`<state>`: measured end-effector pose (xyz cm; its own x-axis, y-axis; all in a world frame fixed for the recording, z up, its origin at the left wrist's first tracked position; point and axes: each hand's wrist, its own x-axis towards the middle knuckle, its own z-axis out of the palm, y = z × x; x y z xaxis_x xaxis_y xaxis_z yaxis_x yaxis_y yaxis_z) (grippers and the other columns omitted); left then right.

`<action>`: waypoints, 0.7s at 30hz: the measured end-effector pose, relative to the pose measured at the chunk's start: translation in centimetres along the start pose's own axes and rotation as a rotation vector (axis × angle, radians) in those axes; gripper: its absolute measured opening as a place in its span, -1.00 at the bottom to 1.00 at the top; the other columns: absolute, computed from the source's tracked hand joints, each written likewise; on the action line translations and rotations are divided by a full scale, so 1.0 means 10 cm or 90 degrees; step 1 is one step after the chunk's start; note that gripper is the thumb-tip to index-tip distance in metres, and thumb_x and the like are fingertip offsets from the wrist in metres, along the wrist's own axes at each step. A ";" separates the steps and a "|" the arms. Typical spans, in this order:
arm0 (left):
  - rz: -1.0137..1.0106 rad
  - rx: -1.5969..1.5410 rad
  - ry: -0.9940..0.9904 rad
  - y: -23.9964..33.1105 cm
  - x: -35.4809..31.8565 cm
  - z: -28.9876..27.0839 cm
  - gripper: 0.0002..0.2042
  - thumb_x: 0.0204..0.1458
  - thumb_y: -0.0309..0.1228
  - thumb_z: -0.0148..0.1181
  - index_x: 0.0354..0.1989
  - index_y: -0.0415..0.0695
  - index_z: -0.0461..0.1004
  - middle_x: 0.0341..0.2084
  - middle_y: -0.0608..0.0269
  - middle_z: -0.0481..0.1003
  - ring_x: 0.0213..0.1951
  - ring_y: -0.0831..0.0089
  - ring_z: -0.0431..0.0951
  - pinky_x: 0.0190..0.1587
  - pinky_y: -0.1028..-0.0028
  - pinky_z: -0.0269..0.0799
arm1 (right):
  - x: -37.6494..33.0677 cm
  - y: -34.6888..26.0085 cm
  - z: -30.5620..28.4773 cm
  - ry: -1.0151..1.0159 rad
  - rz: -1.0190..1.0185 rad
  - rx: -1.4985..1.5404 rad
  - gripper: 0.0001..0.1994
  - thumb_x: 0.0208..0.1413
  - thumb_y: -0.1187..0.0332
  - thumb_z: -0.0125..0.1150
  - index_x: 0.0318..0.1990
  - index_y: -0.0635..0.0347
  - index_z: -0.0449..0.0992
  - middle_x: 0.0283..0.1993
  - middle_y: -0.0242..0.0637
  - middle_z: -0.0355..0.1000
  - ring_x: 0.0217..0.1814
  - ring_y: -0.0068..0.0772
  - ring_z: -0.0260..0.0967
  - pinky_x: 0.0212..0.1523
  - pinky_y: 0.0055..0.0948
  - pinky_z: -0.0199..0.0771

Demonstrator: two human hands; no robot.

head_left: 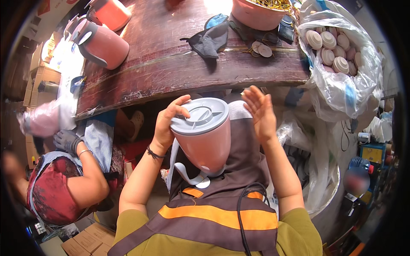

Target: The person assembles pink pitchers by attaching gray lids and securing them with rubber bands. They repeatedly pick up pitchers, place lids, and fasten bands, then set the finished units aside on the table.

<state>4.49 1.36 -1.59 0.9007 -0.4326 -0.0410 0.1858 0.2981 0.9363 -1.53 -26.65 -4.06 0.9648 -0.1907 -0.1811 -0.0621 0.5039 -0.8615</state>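
Observation:
A pink thermos jug point(200, 149) stands upside down on my lap, its round grey base point(200, 117) facing up. Its grey handle and a round white tag point(203, 183) hang at the lower left. My left hand point(166, 121) grips the rim of the base from the left, fingertips curled over the grey top. Raised just right of the jug, my right hand point(261, 113) is open and empty, its fingers stretched upward and apart from the jug. A brown apron with orange bands point(218, 215) lies under the jug.
Ahead runs a worn dark-red table point(162, 55) with two pink jugs point(104, 47), grey cloth gloves point(211, 40) and a pink basin point(260, 15). A plastic bag point(337, 91) of pale round parts hangs right. At left, a co-worker's gloved hand point(67, 141) is near a plastic-wrapped jug point(42, 119).

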 end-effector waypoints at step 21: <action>-0.022 0.220 0.311 0.28 -0.26 0.40 -0.48 0.29 -0.03 -0.19 -0.27 -0.31 0.51 -0.11 0.08 0.46 0.09 0.36 0.34 0.17 0.41 0.14 | -0.87 0.03 0.88 -0.097 -0.110 -0.441 -0.21 0.21 0.11 0.06 0.39 0.41 -0.17 0.43 0.15 -0.13 0.48 0.05 -0.16 0.40 -0.20 -0.13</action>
<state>1.14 -0.12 2.56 0.9879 0.0280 -0.1522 0.1533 -0.0382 0.9874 -7.66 -17.45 1.42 0.9972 -0.0743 0.0086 -0.0050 -0.1810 -0.9835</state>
